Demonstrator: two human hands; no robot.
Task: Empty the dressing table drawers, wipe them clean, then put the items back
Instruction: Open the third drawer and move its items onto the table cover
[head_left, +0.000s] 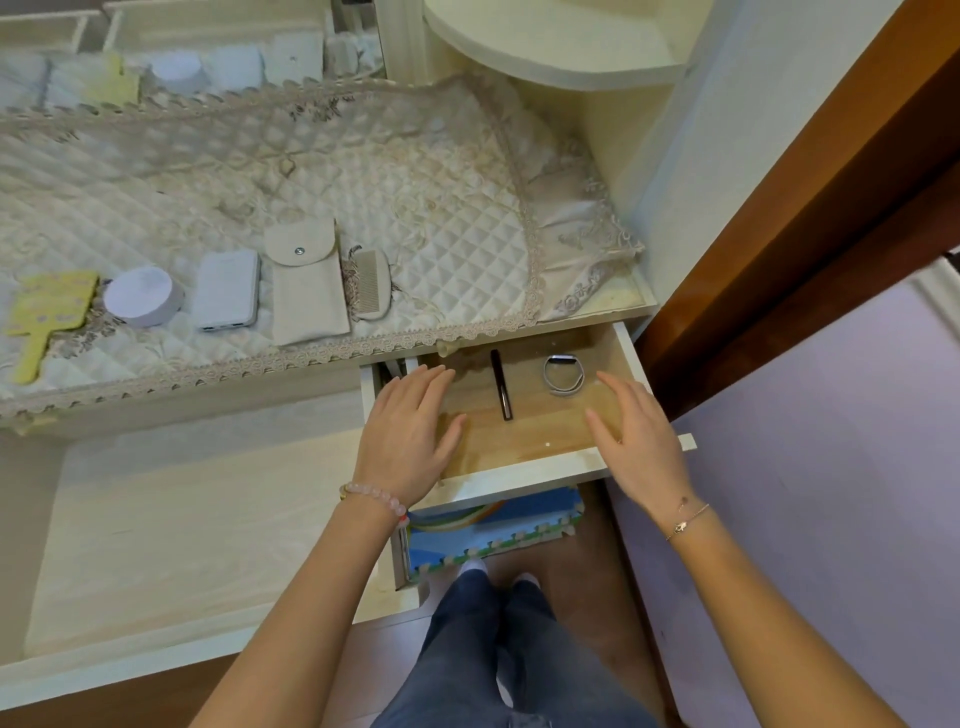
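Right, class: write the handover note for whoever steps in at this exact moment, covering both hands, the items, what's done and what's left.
Left hand: open, fingers straight, over the left part of the small drawer, holding nothing.
Right hand: open, over its front right corner, holding nothing.
In the drawer: black stick and wristband.
On the tabletop cloth: hand mirror, round case, power bank, pouch, comb.
Done: those five appear taken out; wide drawer is pulled out.
Left: take out stick and wristband, wipe, put all back.
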